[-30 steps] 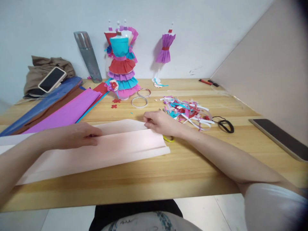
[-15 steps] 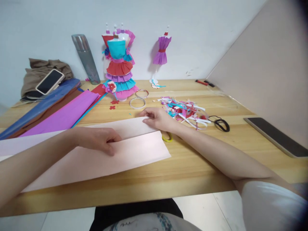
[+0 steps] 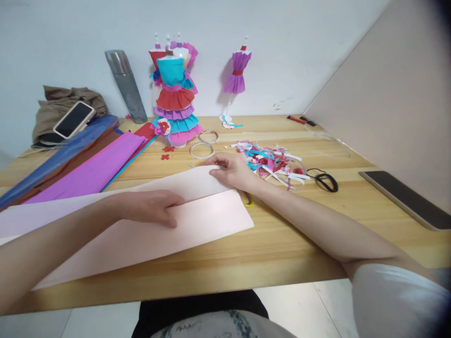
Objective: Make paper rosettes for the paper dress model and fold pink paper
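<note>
A long sheet of pale pink paper (image 3: 211, 216) lies folded over on itself near the table's front edge. My right hand (image 3: 232, 171) pinches the upper layer at its far right end, between thumb and fingers. Resting on the sheet, my left hand (image 3: 155, 209) has its thumb and forefinger apart beside the upper layer's edge; its other fingers are hidden. A yellow loop (image 3: 248, 199) shows from under the paper's right end, the rest of it covered.
Folded coloured papers (image 3: 88, 164) lie at the left by a phone (image 3: 73, 119) and a bottle (image 3: 127, 87). Dress forms in paper frills (image 3: 174, 98) stand behind two tape rings (image 3: 201, 150). Paper scraps (image 3: 271, 162), a black band (image 3: 327, 182) and a dark tablet-like slab (image 3: 405, 197) are rightward.
My left hand has slid slightly to the right along the paper. The paper's right end has shifted a little to the right, and my right hand keeps its pinch.
</note>
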`<state>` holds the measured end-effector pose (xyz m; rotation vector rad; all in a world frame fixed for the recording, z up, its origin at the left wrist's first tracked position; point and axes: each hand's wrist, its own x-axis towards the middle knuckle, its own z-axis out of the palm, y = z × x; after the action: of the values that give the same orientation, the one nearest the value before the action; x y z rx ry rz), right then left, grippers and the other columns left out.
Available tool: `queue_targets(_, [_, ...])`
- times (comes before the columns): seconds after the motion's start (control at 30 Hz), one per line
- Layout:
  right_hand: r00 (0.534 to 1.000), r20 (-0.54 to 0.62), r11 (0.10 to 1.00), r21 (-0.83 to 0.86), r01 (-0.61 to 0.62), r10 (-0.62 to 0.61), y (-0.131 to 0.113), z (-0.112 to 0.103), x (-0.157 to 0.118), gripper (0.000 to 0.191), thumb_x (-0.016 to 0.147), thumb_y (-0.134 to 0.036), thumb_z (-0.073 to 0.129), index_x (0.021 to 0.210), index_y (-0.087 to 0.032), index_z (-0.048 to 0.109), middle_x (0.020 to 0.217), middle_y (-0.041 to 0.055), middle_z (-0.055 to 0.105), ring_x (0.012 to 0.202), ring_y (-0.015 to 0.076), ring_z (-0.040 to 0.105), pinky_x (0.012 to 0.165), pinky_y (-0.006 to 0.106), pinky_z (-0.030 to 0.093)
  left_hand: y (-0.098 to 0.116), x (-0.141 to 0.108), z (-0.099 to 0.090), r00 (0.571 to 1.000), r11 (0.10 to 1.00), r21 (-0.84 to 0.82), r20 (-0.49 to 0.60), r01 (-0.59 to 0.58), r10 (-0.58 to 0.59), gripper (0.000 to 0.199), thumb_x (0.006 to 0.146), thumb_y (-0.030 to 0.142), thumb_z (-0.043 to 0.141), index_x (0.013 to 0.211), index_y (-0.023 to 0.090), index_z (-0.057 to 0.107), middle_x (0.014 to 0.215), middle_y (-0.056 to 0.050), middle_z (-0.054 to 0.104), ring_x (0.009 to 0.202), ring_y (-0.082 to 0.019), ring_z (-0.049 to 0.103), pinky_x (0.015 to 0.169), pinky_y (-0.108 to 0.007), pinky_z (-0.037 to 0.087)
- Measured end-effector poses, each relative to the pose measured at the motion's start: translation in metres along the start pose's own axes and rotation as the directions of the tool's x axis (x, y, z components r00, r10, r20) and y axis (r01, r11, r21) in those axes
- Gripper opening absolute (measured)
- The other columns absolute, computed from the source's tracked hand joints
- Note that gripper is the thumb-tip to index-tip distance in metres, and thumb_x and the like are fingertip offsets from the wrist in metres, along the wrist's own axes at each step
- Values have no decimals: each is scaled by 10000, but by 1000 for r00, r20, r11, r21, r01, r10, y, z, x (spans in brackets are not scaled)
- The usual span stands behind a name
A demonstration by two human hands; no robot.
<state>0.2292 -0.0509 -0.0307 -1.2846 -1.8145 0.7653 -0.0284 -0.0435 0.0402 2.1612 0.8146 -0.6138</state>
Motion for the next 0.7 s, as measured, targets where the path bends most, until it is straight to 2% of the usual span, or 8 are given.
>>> queue_targets(0.07, [1000,-16,999,-36,23,-24,1,0,1,208,777,-176,616,963,-191,709,996,54,737,922,205,675,868,368,527,0,-2,3,1000,1000,5,16,15,-15,455,819,381,568,1233,197,617,1227,-60,655,1098,-237,596,908,-312,451])
queue_targets(0.17, [995,-42,984,-155,87,-95,3,-3,1,236,774,-143,597,979,-188,705,1045,71,723,985,224,660,923,397,505,-1,-4,13,989,995,94,-150,16,-2,492,883,450,511,1291,187,595,1314,-94,644,1184,-276,589,973,-354,453])
queue_targets(0.27, [980,-68,953,-254,163,-186,6,-7,2,281,756,-97,564,985,-185,702,1066,88,705,1030,238,643,947,412,493,-5,-8,26,925,976,197,-380,92,-10,516,943,412,430,1399,195,535,1433,-108,592,1301,-294,545,1074,-407,423])
queue_targets(0.4, [949,-83,911,-319,263,-303,5,-11,1,230,797,-108,547,944,-190,704,1124,115,692,1104,260,624,989,439,470,-18,-20,42,869,946,295,-493,132,33,461,956,338,442,1369,187,579,1459,-121,573,1328,-284,537,1113,-422,422])
queue_targets(0.47, [947,32,908,-276,315,-319,-1,-12,-2,157,850,-164,561,925,-191,697,1012,98,712,968,228,653,891,383,502,-24,-28,51,845,935,334,-528,118,82,397,953,338,480,1290,201,638,1451,-121,577,1325,-289,538,1109,-428,436])
queue_targets(0.53, [910,249,907,-182,380,-332,-12,-11,-7,149,910,-251,567,933,-176,693,895,76,708,790,174,641,763,306,503,-27,-36,61,829,927,358,-549,113,111,355,937,333,533,1253,234,662,1427,-104,598,1306,-297,552,1088,-446,460])
queue_targets(0.63, [745,554,853,-114,509,-371,-30,-6,-18,269,932,-378,610,1005,-134,696,977,107,698,777,165,632,743,295,499,-27,-46,77,849,906,413,-508,91,147,387,867,327,656,1246,251,664,1415,-94,612,1280,-310,575,1072,-461,483])
queue_targets(0.7, [680,664,789,-218,574,-311,-42,-1,-26,403,886,-453,678,1116,-123,678,1074,141,677,914,231,640,788,347,510,-25,-48,86,868,885,459,-469,79,165,434,831,335,710,1250,234,664,1426,-109,606,1281,-327,579,1069,-474,494])
